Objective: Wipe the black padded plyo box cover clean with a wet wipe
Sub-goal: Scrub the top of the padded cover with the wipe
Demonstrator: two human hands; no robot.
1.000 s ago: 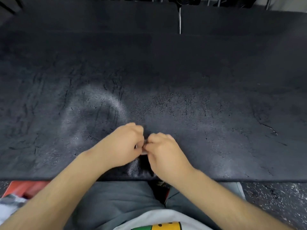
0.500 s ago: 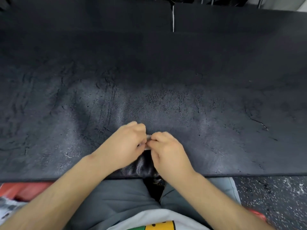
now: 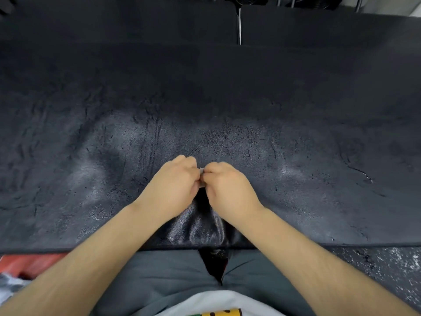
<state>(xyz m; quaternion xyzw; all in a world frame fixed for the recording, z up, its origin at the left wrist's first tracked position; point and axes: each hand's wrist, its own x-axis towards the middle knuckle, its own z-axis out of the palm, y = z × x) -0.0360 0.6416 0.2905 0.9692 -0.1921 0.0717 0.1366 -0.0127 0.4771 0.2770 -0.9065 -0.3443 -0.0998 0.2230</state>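
Most of the wet wipe (image 3: 201, 177) is hidden. All that shows is a small pale sliver squeezed between the knuckles, so its size and how it's folded are anyone's guess. Both hands are curled up tight and meet in the middle. The left hand (image 3: 174, 188) and right hand (image 3: 229, 189) each pinch that sliver from their own side, with the fingertips tucked under and out of sight. They sit on the black plyo box cover (image 3: 296, 110), near the middle of its near edge. Just behind the hands the cover bunches into shiny wrinkles (image 3: 196, 229), and both forearms cross that edge and hide part of it.

Compared with half a second back, barely anything has changed. The hands are in the same spot, still knuckle to knuckle with the wipe between them. The view has tipped slightly, so the pale sheen on the cover now sits on both sides of the hands.

The cover fills nearly the whole view, cracked and scuffed all over, and its left and right ends are cut off. At the far edge a thin white strap (image 3: 239, 26) hangs down, with some dark gear behind it that's too cropped to identify. Below the near edge are grey trousers (image 3: 173, 272), a white shirt (image 3: 211, 302) with a bit of yellow print, something red (image 3: 29, 263) at the lower left, and speckled floor (image 3: 387, 261) at the lower right.
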